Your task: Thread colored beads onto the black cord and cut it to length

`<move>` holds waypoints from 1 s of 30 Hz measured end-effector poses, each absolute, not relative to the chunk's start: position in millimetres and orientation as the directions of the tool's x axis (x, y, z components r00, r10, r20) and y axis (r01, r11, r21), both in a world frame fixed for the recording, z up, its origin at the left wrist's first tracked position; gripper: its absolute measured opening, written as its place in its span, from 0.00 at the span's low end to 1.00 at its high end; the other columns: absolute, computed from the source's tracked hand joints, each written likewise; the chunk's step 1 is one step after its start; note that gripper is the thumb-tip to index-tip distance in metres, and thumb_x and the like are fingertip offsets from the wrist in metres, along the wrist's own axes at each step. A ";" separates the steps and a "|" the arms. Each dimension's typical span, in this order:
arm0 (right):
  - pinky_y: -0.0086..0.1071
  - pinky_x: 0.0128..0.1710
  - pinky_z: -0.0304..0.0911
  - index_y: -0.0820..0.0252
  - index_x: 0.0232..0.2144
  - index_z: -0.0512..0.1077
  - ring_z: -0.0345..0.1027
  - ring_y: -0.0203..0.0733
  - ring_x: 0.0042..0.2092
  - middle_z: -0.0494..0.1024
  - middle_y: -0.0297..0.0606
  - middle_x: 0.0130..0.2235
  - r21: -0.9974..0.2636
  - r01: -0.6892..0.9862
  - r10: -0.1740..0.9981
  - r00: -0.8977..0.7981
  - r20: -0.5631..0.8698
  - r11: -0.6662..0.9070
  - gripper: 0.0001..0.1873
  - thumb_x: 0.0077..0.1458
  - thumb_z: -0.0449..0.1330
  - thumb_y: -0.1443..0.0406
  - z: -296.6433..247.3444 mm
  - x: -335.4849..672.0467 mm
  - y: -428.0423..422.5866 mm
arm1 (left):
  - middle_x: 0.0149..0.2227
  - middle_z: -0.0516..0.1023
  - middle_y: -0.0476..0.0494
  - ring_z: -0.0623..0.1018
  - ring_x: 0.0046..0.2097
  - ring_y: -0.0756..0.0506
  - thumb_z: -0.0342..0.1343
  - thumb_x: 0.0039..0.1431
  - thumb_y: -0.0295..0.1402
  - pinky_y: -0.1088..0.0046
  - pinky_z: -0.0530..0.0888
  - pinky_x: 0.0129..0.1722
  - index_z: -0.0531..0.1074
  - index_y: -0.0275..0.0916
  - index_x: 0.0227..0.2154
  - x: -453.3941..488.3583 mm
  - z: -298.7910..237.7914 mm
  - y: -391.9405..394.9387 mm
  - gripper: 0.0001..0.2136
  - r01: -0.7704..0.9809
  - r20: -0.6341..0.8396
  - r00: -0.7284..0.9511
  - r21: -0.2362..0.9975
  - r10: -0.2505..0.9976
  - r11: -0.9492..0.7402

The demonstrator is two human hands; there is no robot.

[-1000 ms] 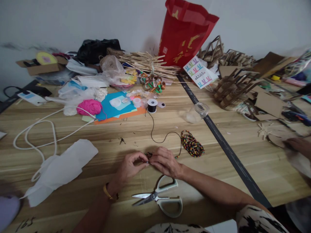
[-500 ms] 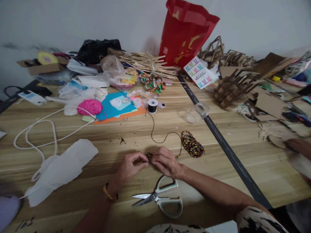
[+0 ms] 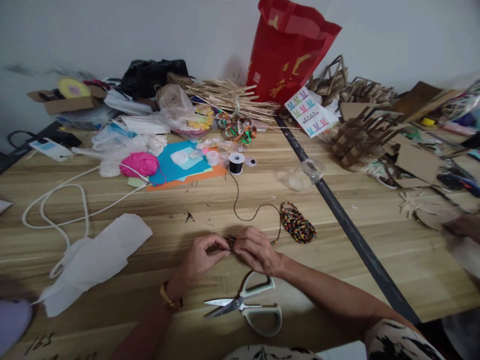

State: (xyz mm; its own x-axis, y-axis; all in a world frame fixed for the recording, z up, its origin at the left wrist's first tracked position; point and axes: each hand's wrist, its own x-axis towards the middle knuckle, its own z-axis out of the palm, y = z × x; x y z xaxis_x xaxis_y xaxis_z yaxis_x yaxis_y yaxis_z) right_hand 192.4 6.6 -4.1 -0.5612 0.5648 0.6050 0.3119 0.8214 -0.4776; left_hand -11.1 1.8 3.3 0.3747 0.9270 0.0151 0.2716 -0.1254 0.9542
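My left hand pinches thumb and forefinger at the end of a small bunch of dark strung beads. Over the other side of this bunch curls my right hand, its fingers closed and partly hiding it. Black cord winds from a white-ended spool down toward a few beads beside my right hand. A coiled string of multicoloured beads lies to the right. Scissors with pale handles rest, blades apart, just below my hands. What exactly my fingertips grip is too small to make out.
White cable and white sheet material lie left. Pink yarn, coloured paper and plastic bags crowd the back. A clear round container, woven baskets and a red bag stand right. Another person's hand is at the right edge.
My hands and the beads keep almost the same position. The view shifts very slightly, and the other person's hand at the right edge has moved a little.
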 end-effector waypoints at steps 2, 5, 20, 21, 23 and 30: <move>0.35 0.38 0.63 0.61 0.35 0.68 0.64 0.41 0.37 0.73 0.41 0.34 -0.477 0.316 0.566 -0.563 0.602 0.820 0.04 0.60 0.53 0.69 -4.0 192.5 6.7 | 0.28 0.78 0.45 0.77 0.33 0.47 0.59 0.48 0.27 0.73 0.73 0.36 0.74 0.36 0.26 -11.0 3.9 1.8 0.01 0.275 0.015 0.370 0.953 0.929 -0.125; 0.35 0.38 0.63 0.61 0.36 0.68 0.65 0.41 0.37 0.73 0.41 0.34 -0.471 0.319 0.564 -0.565 0.602 0.823 0.04 0.60 0.53 0.69 -4.5 192.9 6.8 | 0.28 0.78 0.45 0.77 0.33 0.47 0.59 0.48 0.27 0.72 0.73 0.36 0.74 0.36 0.26 -10.9 4.8 1.7 0.01 0.284 0.014 0.364 0.950 0.931 -0.126; 0.35 0.38 0.63 0.61 0.35 0.68 0.64 0.41 0.37 0.73 0.42 0.34 -0.458 0.338 0.566 -0.573 0.593 0.822 0.06 0.61 0.51 0.67 -4.0 191.8 6.7 | 0.28 0.78 0.44 0.76 0.32 0.47 0.59 0.49 0.27 0.72 0.73 0.35 0.74 0.35 0.25 -10.6 7.1 1.3 0.01 0.301 0.031 0.376 0.941 0.926 -0.154; 0.35 0.37 0.63 0.61 0.35 0.68 0.64 0.41 0.37 0.73 0.42 0.34 -0.460 0.338 0.567 -0.573 0.592 0.821 0.06 0.61 0.51 0.68 -3.6 191.7 6.7 | 0.27 0.78 0.44 0.76 0.32 0.47 0.59 0.49 0.27 0.72 0.73 0.35 0.74 0.35 0.25 -10.5 7.1 1.4 0.01 0.301 0.035 0.377 0.940 0.925 -0.158; 0.35 0.37 0.63 0.61 0.35 0.68 0.65 0.41 0.36 0.73 0.42 0.33 -0.462 0.336 0.567 -0.573 0.591 0.821 0.06 0.61 0.52 0.68 -3.1 191.8 6.7 | 0.27 0.78 0.45 0.76 0.32 0.47 0.59 0.49 0.27 0.73 0.72 0.34 0.74 0.35 0.25 -10.4 6.6 1.7 0.01 0.296 0.042 0.380 0.941 0.924 -0.165; 0.35 0.38 0.63 0.60 0.36 0.67 0.65 0.40 0.37 0.73 0.41 0.34 -0.467 0.333 0.570 -0.563 0.598 0.819 0.04 0.60 0.52 0.68 -5.3 192.5 6.7 | 0.27 0.78 0.45 0.76 0.31 0.47 0.59 0.49 0.27 0.73 0.72 0.34 0.74 0.36 0.25 -10.2 5.0 1.6 0.01 0.288 0.055 0.371 0.942 0.927 -0.171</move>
